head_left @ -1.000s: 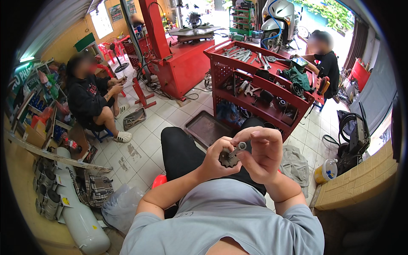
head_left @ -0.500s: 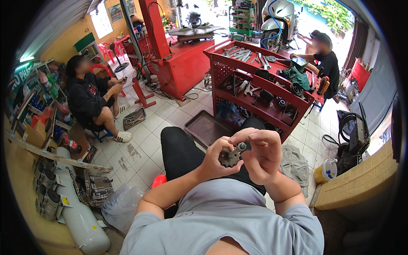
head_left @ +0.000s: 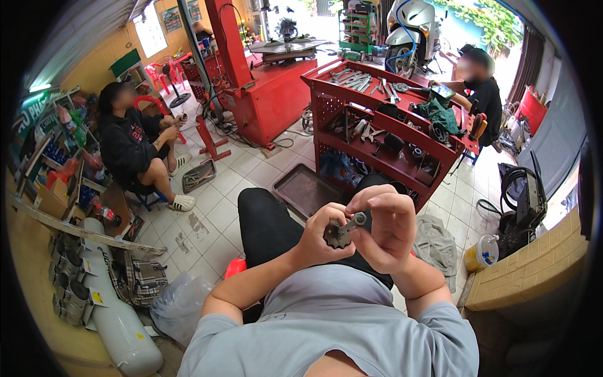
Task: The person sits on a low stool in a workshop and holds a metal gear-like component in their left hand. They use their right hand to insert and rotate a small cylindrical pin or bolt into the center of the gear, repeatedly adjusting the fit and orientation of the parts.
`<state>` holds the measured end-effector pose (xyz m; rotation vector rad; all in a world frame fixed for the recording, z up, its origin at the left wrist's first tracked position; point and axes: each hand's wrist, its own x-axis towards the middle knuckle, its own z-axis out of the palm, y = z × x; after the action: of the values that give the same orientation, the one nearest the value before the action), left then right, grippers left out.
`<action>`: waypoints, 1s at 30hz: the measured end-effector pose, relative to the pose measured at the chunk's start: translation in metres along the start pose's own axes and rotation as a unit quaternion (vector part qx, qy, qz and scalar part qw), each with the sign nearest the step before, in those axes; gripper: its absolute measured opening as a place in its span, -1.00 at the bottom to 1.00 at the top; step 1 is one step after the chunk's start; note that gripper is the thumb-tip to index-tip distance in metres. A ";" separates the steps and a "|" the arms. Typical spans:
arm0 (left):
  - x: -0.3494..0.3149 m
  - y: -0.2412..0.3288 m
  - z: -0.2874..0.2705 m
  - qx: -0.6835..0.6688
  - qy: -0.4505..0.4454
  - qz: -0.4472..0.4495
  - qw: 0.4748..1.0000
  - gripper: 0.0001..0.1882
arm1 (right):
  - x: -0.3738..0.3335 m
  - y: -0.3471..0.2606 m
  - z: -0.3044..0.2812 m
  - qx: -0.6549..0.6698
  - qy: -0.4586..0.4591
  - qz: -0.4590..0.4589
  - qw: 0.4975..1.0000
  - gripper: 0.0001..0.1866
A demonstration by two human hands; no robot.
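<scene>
The left hand [head_left: 316, 237] pinches a grey, scallop-edged metal part [head_left: 336, 237] with round-tipped lever [head_left: 358, 219]; the right hand [head_left: 391, 232] curls beside, contact unclear.

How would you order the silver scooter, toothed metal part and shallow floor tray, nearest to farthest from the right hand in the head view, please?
1. Toothed metal part: leftward, in the left hand.
2. Shallow floor tray: ahead, leftward.
3. Silver scooter: far ahead.
</scene>
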<state>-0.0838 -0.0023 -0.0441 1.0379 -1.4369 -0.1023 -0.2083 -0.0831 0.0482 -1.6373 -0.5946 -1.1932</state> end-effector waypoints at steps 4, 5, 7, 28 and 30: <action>0.000 0.006 -0.001 -0.005 -0.003 -0.036 0.999 -0.51 | -0.001 0.000 -0.001 -0.001 -0.017 0.015 1.000 -0.51; 0.000 0.006 0.000 -0.007 -0.001 -0.030 1.000 -0.51 | -0.002 0.000 -0.001 0.011 -0.016 0.016 1.000 -0.51; 0.000 0.006 0.001 -0.009 0.002 -0.023 1.000 -0.51 | -0.002 0.000 0.000 0.024 -0.017 0.017 0.999 -0.50; 0.014 0.002 -0.014 -0.089 -0.154 -0.103 0.979 -0.23 | 0.001 0.005 -0.001 0.106 0.009 0.063 0.992 -0.75; 0.013 -0.010 -0.020 -0.223 -0.175 -0.165 0.945 -0.13 | 0.002 0.004 -0.003 0.095 0.019 0.052 0.994 -0.77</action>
<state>-0.0595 -0.0061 -0.0367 0.8967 -1.4458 -0.8557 -0.2058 -0.0880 0.0479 -1.4631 -0.5740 -1.0576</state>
